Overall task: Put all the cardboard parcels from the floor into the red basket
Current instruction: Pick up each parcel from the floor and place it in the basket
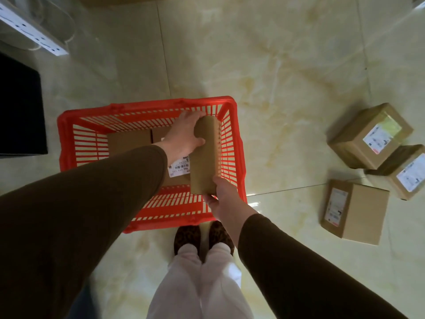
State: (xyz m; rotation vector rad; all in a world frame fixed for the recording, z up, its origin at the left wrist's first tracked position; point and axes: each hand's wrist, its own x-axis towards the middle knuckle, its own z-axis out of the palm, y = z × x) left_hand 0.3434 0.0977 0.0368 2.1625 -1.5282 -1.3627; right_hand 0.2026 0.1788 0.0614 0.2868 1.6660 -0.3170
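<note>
Bottom centre: person's legs in light trousers, patterned slippers (202,238) just below the basket's near rim. Both arms in brown sleeves reach up-frame.

Right hand (222,194) grips the near end of the held parcel (204,157), fingers curled under its lower corner. Left hand (184,134) clamps the far end, thumb on the side face, fingers over the top. So both hands closed on the same box, none free.

Held parcel stands on edge, long and narrow, along the right inner wall of the red basket (69,125), centre frame. Can't tell if it already touches the bottom.

Inside the basket: labelled parcel (179,168) just left of the held one, partly under the left forearm; another plain parcel (128,140) further left. Possibly one more behind the wrist, hidden.

Right edge of frame, on the floor, well apart from the basket: near parcel (354,210), middle parcel (407,172), far parcel (370,137), clustered and touching or nearly so. Task not finished, three left.

Upper left: white perforated rack (34,28), dark block (20,111) below it.

Risks, judged: box on edge may topple onto the labelled parcel when released; tight gap beside the wall could jam it or pinch the right fingers; standing upright wastes room for the remaining three.
</note>
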